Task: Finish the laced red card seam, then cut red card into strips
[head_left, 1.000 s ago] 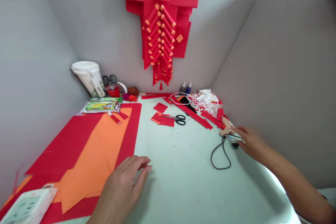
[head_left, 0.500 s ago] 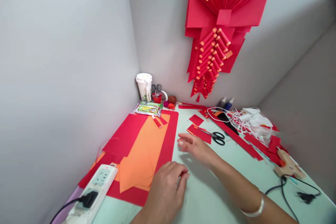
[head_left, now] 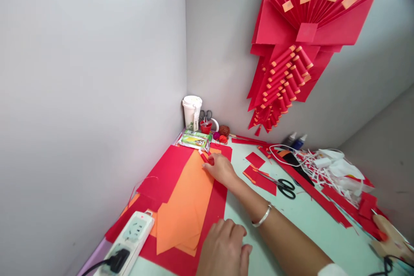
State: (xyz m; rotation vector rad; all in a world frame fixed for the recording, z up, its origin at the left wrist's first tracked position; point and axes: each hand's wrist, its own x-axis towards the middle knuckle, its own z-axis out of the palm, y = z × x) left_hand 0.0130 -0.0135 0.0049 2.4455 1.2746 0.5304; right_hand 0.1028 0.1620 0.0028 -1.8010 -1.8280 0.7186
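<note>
Our right hand (head_left: pixel 221 169) has swung farther forward and left since half a second ago, reaching the slim red cylindrical stick with a white end (head_left: pixel 203 156). That stick lies at our right fingertips, over the far end of the flat orange paper sheets (head_left: pixel 181 215); our fingers are about its near end, but we cannot tell whether they have closed on it. Just beyond this grip sits the green-and-white plastic packet (head_left: pixel 195 140); to its right lie the black-handled metal scissors (head_left: pixel 274 180). Nearer us, our left hand (head_left: pixel 223 248) is loosely curled, thumb apart from fingers.
</note>
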